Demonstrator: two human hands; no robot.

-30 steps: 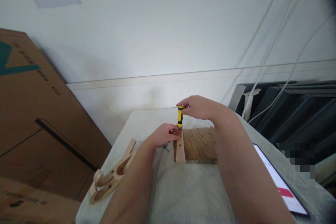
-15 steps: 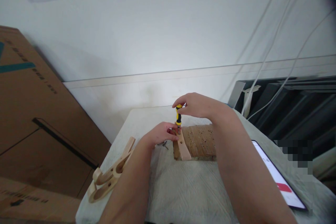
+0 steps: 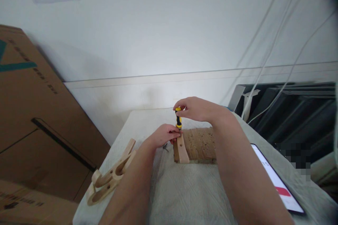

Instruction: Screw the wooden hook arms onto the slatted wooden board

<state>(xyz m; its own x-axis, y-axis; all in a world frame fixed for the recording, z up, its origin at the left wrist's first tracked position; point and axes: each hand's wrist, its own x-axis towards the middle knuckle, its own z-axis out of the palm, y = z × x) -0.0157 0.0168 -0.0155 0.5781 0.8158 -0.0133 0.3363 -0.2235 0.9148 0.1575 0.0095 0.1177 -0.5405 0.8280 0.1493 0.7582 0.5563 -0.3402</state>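
My right hand (image 3: 194, 108) is closed around the handle of a yellow and black screwdriver (image 3: 179, 119), which stands upright, tip down. Its shaft meets a pale wooden piece (image 3: 182, 149) with a hole in it, lying on a brown wooden board (image 3: 199, 144) pitted with many small holes. My left hand (image 3: 166, 135) is at the left of the shaft, fingers pinched close to the screwdriver's lower end and the wooden piece. What sits between those fingertips is too small to make out. A few dark screws (image 3: 165, 147) lie on the cloth beside the board.
Several curved pale wooden pieces (image 3: 113, 177) lie on the cloth-covered table (image 3: 190, 193) at the left. A tablet or phone with a lit screen (image 3: 277, 182) rests at the right. Big cardboard boxes (image 3: 47, 123) stand left; dark panels (image 3: 298, 112) lean at the right.
The screwdriver has turned in my right hand and stands slightly differently. My left fingers have moved a little nearer to its tip. The wooden piece has shifted slightly on the board.
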